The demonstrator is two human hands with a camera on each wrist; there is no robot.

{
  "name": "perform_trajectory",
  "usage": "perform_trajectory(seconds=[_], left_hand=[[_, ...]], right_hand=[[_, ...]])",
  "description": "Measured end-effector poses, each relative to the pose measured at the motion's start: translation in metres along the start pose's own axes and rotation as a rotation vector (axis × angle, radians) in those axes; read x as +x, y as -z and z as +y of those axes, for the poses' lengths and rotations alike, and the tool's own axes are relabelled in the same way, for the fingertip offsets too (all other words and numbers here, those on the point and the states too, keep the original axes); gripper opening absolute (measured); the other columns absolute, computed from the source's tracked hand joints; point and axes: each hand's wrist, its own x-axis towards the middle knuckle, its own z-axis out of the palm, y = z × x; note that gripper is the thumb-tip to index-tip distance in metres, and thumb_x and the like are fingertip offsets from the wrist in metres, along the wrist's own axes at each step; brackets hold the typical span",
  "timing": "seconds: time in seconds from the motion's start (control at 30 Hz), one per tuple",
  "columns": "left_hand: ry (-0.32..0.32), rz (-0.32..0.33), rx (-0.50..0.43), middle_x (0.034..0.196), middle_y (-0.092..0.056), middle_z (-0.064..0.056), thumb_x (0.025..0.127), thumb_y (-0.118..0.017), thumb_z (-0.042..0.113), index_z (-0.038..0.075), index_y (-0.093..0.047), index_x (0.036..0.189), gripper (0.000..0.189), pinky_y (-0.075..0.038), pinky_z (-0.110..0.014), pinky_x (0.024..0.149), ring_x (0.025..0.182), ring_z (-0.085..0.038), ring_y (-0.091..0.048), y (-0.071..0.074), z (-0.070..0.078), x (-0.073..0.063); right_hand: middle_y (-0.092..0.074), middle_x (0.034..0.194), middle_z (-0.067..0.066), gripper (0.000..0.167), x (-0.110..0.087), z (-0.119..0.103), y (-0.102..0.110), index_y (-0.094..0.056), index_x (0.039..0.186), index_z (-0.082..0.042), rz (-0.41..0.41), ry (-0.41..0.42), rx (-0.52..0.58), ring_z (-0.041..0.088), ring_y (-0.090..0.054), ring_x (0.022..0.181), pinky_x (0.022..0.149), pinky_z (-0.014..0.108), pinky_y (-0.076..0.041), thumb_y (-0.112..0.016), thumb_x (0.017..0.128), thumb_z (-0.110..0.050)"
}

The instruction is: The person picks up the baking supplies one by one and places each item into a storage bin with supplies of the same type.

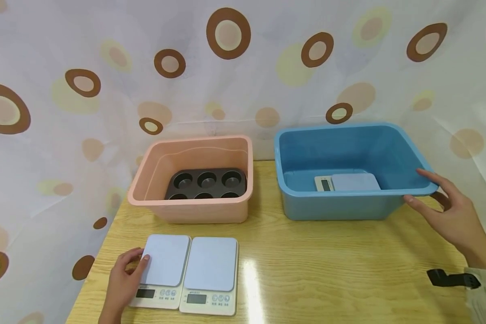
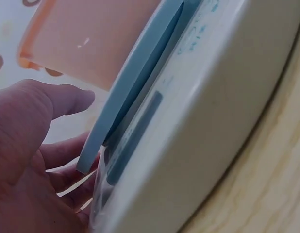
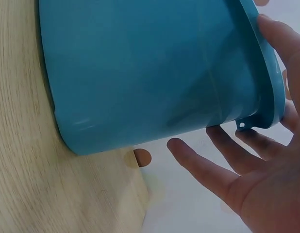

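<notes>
In the head view my left hand (image 1: 123, 279) is at the left side of a white kitchen scale (image 1: 164, 260). Its thumb tip overlaps the edge of the weighing plate. The left wrist view shows the other fingers reaching past the plate (image 2: 135, 82) along the scale's side, partly hidden, with the thumb held apart from them. A second scale (image 1: 210, 264) lies alongside, display toward me. My right hand (image 1: 455, 213) holds the near right corner of a blue bin (image 1: 336, 207), index finger over the rim and thumb at its front. The lower fingers (image 3: 193, 162) spread along the bin's end wall.
A pink bin (image 1: 206, 213) with a dark muffin pan (image 1: 206, 181) inside stands at the back left of the wooden table (image 1: 316, 265). Inside the blue bin lies another scale (image 1: 355, 181). A patterned curtain (image 1: 263, 81) hangs close behind both bins.
</notes>
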Motion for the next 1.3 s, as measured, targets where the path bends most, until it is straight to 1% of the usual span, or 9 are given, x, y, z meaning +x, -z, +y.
perform_trajectory(seconds=[0.1, 0.2, 0.27, 0.4, 0.5, 0.63, 0.73, 1.0, 1.3], left_hand=[[0.049, -0.042, -0.049, 0.165, -0.045, -0.022, 0.109, -0.069, 0.024, -0.002, -0.062, 0.148, 0.047, -0.035, 0.003, 0.081, 0.147, -0.037, -0.05, 0.001, 0.001, 0.002], [0.106, -0.067, -0.109, 0.173, -0.038, -0.021, 0.109, -0.07, 0.021, 0.0, -0.058, 0.153, 0.05, -0.032, 0.006, 0.082, 0.158, -0.039, -0.041, 0.002, 0.002, 0.002], [0.135, -0.086, -0.141, 0.174, -0.039, -0.019, 0.109, -0.069, 0.02, 0.002, -0.055, 0.156, 0.053, -0.034, 0.005, 0.085, 0.152, -0.026, -0.048, 0.003, 0.002, 0.002], [0.163, -0.149, -0.219, 0.15, -0.061, 0.021, 0.108, -0.071, 0.021, 0.012, -0.052, 0.162, 0.058, -0.045, -0.001, 0.091, 0.117, 0.009, -0.06, 0.011, -0.004, 0.002], [0.164, -0.218, -0.274, 0.134, -0.06, 0.033, 0.105, -0.076, 0.027, 0.014, -0.051, 0.164, 0.065, -0.054, -0.008, 0.093, 0.108, 0.013, -0.066, 0.017, -0.01, 0.003], [0.14, -0.302, -0.272, 0.158, -0.061, 0.006, 0.102, -0.08, 0.029, 0.012, -0.049, 0.165, 0.073, -0.056, -0.012, 0.095, 0.112, 0.012, -0.065, 0.02, -0.017, 0.002], [0.107, -0.34, -0.27, 0.159, -0.061, -0.007, 0.099, -0.082, 0.023, 0.014, -0.048, 0.166, 0.075, -0.057, -0.013, 0.095, 0.113, 0.011, -0.066, 0.02, -0.02, 0.002], [0.03, -0.387, -0.317, 0.13, -0.069, 0.016, 0.105, -0.074, 0.016, 0.018, -0.043, 0.169, 0.072, -0.061, -0.019, 0.091, 0.112, -0.001, -0.072, 0.023, -0.024, 0.004], [0.169, -0.446, -0.439, 0.134, -0.062, 0.019, 0.109, -0.066, 0.014, 0.027, -0.043, 0.169, 0.065, -0.064, -0.027, 0.096, 0.115, -0.007, -0.07, 0.023, -0.028, 0.007]], right_hand=[[-0.01, 0.185, -0.007, 0.081, -0.001, 0.001, 0.0, -0.031, 0.173, -0.035, -0.004, -0.003, 0.001, -0.012, -0.036, 0.154, 0.081, -0.006, -0.041, -0.072, 0.106, -0.014], [-0.009, 0.186, -0.006, 0.082, -0.001, 0.001, 0.0, -0.03, 0.174, -0.035, -0.007, -0.003, -0.002, -0.015, -0.037, 0.152, 0.081, -0.006, -0.04, -0.072, 0.106, -0.014], [-0.009, 0.186, -0.005, 0.082, -0.001, 0.001, 0.0, -0.03, 0.174, -0.036, -0.007, -0.003, 0.004, -0.019, -0.039, 0.146, 0.081, -0.006, -0.041, -0.072, 0.106, -0.014], [-0.009, 0.186, -0.006, 0.083, 0.0, 0.0, 0.001, -0.031, 0.174, -0.035, -0.007, -0.004, 0.031, -0.028, -0.042, 0.129, 0.079, -0.004, -0.046, -0.072, 0.106, -0.011], [-0.009, 0.186, -0.008, 0.083, -0.001, -0.001, 0.0, -0.03, 0.174, -0.034, -0.01, -0.001, 0.044, -0.031, -0.042, 0.119, 0.078, -0.003, -0.048, -0.071, 0.106, -0.009], [-0.008, 0.186, -0.009, 0.083, -0.001, -0.001, -0.001, -0.029, 0.174, -0.034, -0.016, -0.001, 0.049, -0.031, -0.042, 0.116, 0.078, -0.001, -0.05, -0.071, 0.106, -0.009], [-0.009, 0.185, -0.01, 0.083, 0.0, -0.002, -0.001, -0.029, 0.174, -0.035, -0.016, -0.009, 0.048, -0.03, -0.042, 0.118, 0.078, -0.002, -0.05, -0.071, 0.107, -0.01], [-0.008, 0.186, -0.009, 0.084, -0.002, -0.001, -0.001, -0.029, 0.174, -0.035, -0.016, -0.019, 0.07, -0.029, -0.043, 0.12, 0.077, 0.0, -0.052, -0.07, 0.106, -0.009], [-0.01, 0.185, -0.013, 0.084, -0.001, -0.001, -0.001, -0.029, 0.174, -0.034, -0.022, -0.015, 0.096, -0.028, -0.047, 0.117, 0.077, 0.005, -0.056, -0.07, 0.106, -0.008]])
